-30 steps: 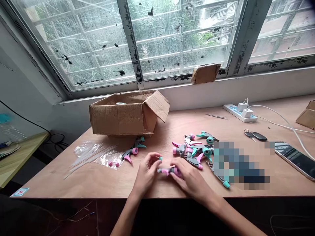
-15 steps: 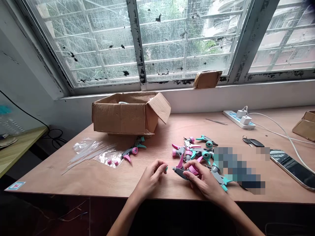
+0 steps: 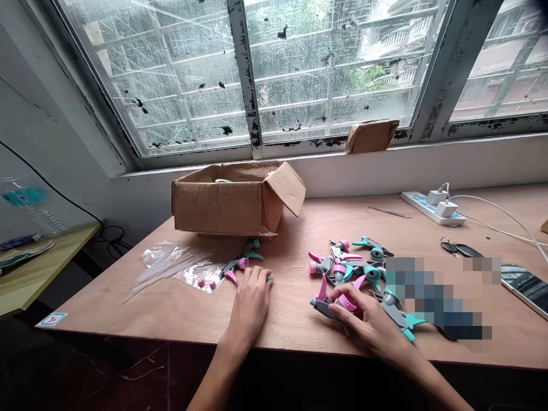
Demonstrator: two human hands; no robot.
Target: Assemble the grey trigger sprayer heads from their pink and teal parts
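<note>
My left hand [image 3: 252, 297] is palm down on the table, its fingers curled. A small teal cap [image 3: 269, 277] shows at its thumb side, mostly covered by the hand. Just beyond the fingertips lie a pink, teal and grey spray trigger head [image 3: 243, 262] and two small pink caps [image 3: 206, 283] on a clear plastic bag [image 3: 186, 278]. Closed around a grey and pink spray trigger head [image 3: 324, 308], my right hand [image 3: 368, 319] holds it near the table's front. Behind it is a loose pile of teal, pink and grey trigger heads [image 3: 338, 272].
Thin translucent tubes [image 3: 165, 268] lie left, in front of an open cardboard box [image 3: 216, 208]. Toward the right are a power strip [image 3: 430, 208] with chargers and cables, a thin metal tool [image 3: 389, 212], keys [image 3: 466, 250], a phone [image 3: 524, 288] and a blurred-out patch.
My left hand has moved left and turned palm down onto the table, the teal cap still at its fingers. My right hand keeps the trigger head. The view has shifted slightly.
</note>
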